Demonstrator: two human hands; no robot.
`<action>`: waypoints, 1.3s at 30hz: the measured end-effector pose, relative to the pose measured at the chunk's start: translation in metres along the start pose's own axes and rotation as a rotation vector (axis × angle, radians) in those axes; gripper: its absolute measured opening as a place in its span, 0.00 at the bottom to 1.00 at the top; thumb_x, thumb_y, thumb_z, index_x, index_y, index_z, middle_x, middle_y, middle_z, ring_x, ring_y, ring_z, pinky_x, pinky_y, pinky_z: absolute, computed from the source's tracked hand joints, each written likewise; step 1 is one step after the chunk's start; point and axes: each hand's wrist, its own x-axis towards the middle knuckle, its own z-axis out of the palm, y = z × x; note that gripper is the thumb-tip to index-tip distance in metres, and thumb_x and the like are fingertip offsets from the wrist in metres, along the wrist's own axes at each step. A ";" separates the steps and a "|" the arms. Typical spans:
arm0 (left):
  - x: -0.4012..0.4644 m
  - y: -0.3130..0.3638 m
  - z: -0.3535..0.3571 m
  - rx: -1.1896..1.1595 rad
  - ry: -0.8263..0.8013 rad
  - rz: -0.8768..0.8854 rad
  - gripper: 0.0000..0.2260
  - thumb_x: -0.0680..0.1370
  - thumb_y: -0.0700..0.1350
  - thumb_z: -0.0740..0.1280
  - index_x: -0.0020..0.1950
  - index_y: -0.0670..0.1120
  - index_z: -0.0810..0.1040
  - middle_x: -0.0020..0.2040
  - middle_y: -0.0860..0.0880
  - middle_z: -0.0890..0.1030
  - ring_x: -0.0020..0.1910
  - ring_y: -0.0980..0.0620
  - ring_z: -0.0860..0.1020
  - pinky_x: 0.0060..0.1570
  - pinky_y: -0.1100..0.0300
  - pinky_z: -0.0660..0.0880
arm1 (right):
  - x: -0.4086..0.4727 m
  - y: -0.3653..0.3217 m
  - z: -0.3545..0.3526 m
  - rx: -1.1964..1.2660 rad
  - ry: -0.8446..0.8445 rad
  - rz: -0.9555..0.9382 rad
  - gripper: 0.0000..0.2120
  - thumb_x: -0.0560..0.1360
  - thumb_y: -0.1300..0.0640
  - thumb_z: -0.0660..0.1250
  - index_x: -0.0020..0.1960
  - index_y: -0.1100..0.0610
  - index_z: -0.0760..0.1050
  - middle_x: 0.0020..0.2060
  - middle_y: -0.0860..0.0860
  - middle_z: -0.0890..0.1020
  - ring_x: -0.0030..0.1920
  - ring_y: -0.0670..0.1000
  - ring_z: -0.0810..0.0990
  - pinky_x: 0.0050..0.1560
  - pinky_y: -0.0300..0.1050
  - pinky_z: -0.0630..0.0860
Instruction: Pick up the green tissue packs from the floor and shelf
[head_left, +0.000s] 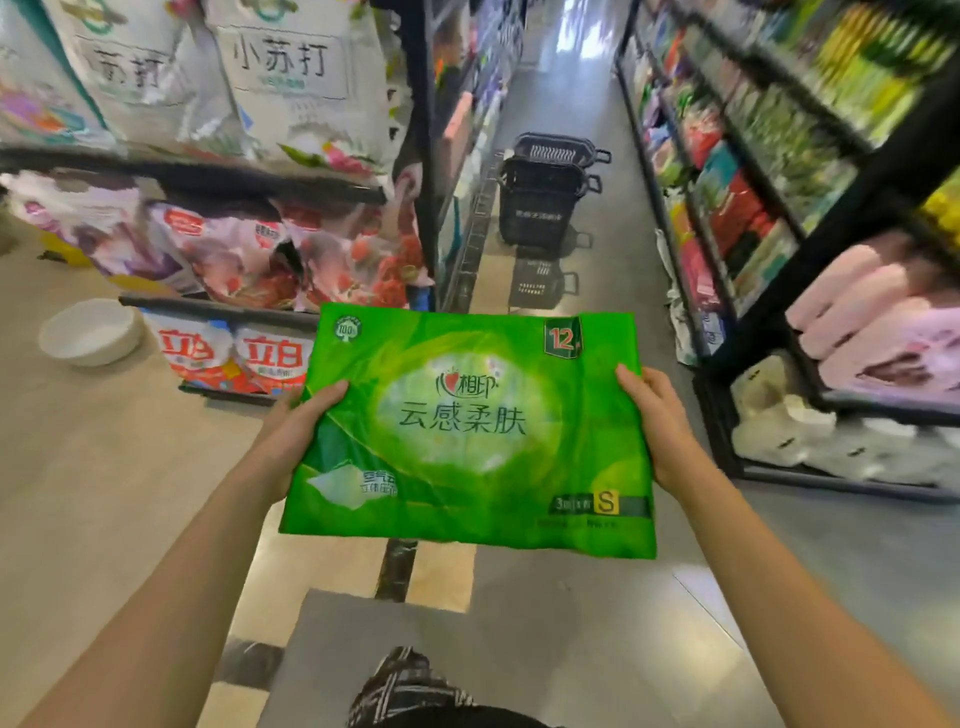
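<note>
You are holding a flat, bright green plastic pack of tissue paper (467, 431) level in front of you, above the aisle floor. Your left hand (296, 431) is gripping its left edge, thumb curled over the top face; your right hand (657, 421) is gripping the right edge the same way. The pack is bearing "心相印", "云感柔肤", a "12" tab at the upper right and a yellow "S" at the lower right.

Directly beyond the pack, black plastic shopping baskets (545, 202) are standing stacked in the aisle. To your left, a shelf is carrying red-and-white "立白" bags (234, 358), pink floral bags (291, 260) above them, and white "小苏打" sacks (291, 78) on top. A white round bowl (91, 332) is sitting on the beige surface beside that shelf. To your right, black shelving is holding pink rolled towels (872, 317).
</note>
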 end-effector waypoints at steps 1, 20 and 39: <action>0.009 0.004 0.019 0.009 0.001 -0.010 0.44 0.59 0.60 0.82 0.70 0.46 0.75 0.57 0.42 0.86 0.53 0.41 0.86 0.56 0.42 0.81 | 0.005 -0.005 -0.015 -0.005 -0.014 -0.001 0.31 0.68 0.40 0.77 0.62 0.56 0.72 0.56 0.55 0.83 0.44 0.48 0.87 0.36 0.44 0.82; 0.282 0.076 0.359 0.385 -0.252 0.076 0.27 0.74 0.57 0.76 0.64 0.47 0.68 0.53 0.53 0.79 0.51 0.55 0.80 0.43 0.58 0.75 | 0.266 -0.086 -0.173 -0.170 0.371 -0.019 0.39 0.66 0.39 0.80 0.70 0.51 0.69 0.58 0.51 0.83 0.54 0.53 0.85 0.54 0.55 0.82; 0.456 0.163 0.529 0.313 0.191 -0.001 0.24 0.76 0.56 0.74 0.64 0.45 0.70 0.55 0.50 0.80 0.50 0.54 0.80 0.43 0.60 0.75 | 0.687 -0.202 -0.216 -0.321 -0.064 -0.083 0.20 0.76 0.51 0.75 0.65 0.54 0.73 0.51 0.45 0.82 0.46 0.41 0.81 0.41 0.39 0.75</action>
